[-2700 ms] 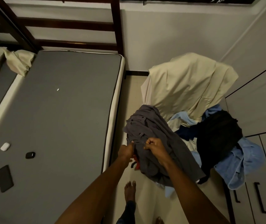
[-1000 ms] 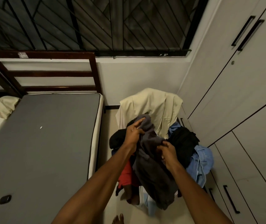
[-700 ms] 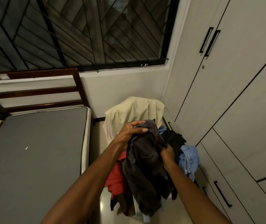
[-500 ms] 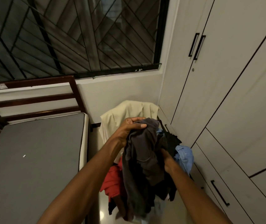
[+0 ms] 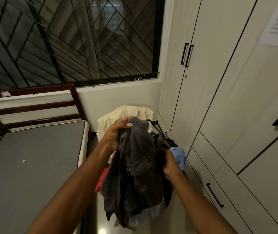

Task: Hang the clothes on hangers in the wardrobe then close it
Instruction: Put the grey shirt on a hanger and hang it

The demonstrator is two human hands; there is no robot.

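I hold a dark grey button shirt (image 5: 138, 168) up in front of me. My left hand (image 5: 116, 134) grips its top near the collar. Lower down, my right hand (image 5: 169, 163) grips its right edge. Behind the shirt stands a chair heaped with clothes: a cream garment (image 5: 113, 119) over the backrest, a light blue piece (image 5: 179, 154), black cloth (image 5: 168, 142) and a red piece (image 5: 102, 179). The white wardrobe (image 5: 219, 98) fills the right side with its doors closed; black handles (image 5: 186, 55) mark the far pair of doors. No hanger is visible.
A bed with a bare grey mattress (image 5: 33, 166) and dark wooden headboard (image 5: 33, 105) lies on the left. A barred window (image 5: 67, 39) is ahead. Drawers with black handles (image 5: 214, 195) sit low on the wardrobe. A narrow strip of floor (image 5: 101, 225) runs between bed and wardrobe.
I lifted the grey shirt off the chair pile and raised it. My view swung up and to the right, from the bed and chair toward the window and wardrobe doors.
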